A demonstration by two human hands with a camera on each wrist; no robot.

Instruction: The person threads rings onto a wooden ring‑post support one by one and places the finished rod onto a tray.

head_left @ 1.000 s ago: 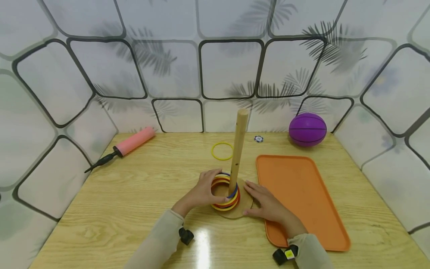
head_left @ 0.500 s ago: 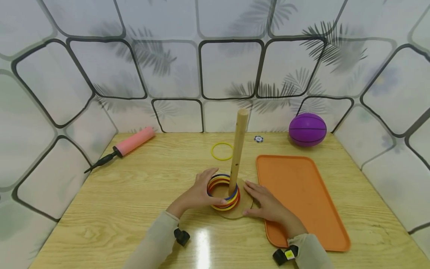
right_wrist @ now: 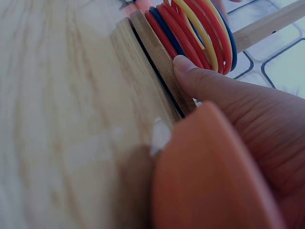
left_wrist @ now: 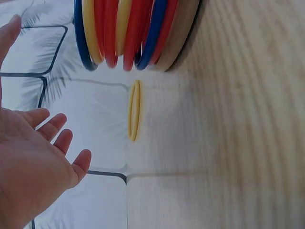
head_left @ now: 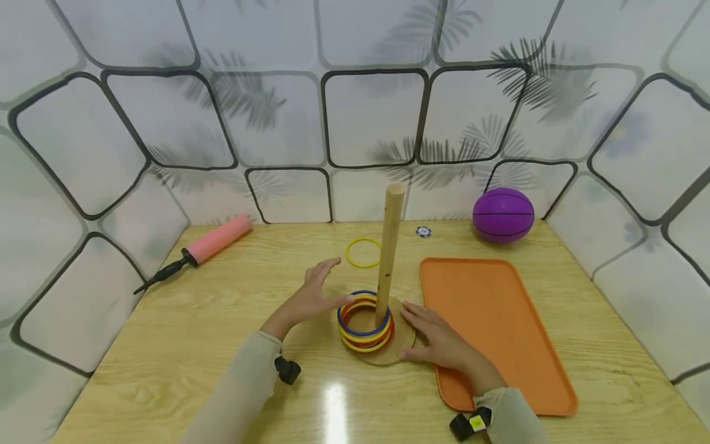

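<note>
A wooden peg stands upright on a round wooden base. Several blue, yellow and red rings lie stacked around its foot, shifted to the left, with a blue one on top. My left hand hovers just left of the stack, fingers spread and holding nothing; in the left wrist view the rings are apart from that palm. At the base's right edge, my right hand grips it between thumb and fingers. The right wrist view shows the thumb against the base's rim.
Behind the peg lies a single yellow ring. An orange tray is at the right, under the right wrist. Farther back are a poker chip, a purple ball and a pink hand pump.
My left hand has let go of the rings and moved up and left. Before that, the upper rings slid slightly left. My right hand stays on the base.
</note>
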